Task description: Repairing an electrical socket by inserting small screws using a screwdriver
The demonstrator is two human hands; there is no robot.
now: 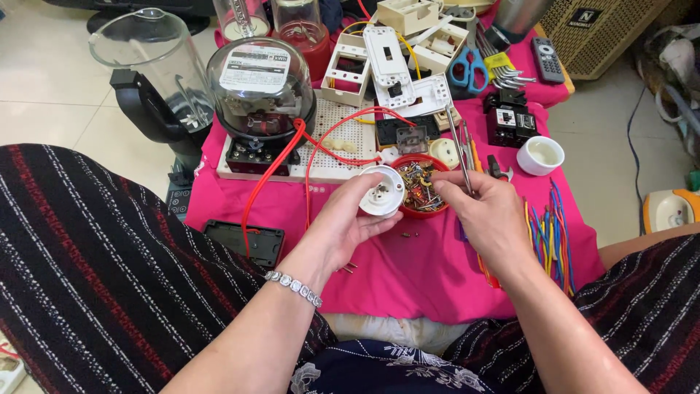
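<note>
Pink-clothed worktop (408, 270) is lying mid-frame; left hand (343, 226) is gripping a light, rigid white lamp socket (382, 191) by its rim, right hand (485, 211) pinching tweezers (458, 146).

Two hands worked over the worktop (408, 277): the left hand (343, 226) and the right hand (488, 215). One round white socket (382, 191) sat at centre, with one red bowl of small parts (419, 191) at three o'clock from it. One glass-domed meter (261, 87) stood at eleven o'clock, one pair of blue-handled scissors (467, 69) at one o'clock, one white cup (540, 155) at two o'clock, and one remote control (547, 60) beyond. One bundle of coloured wires (550, 233) lay at four o'clock.
</note>
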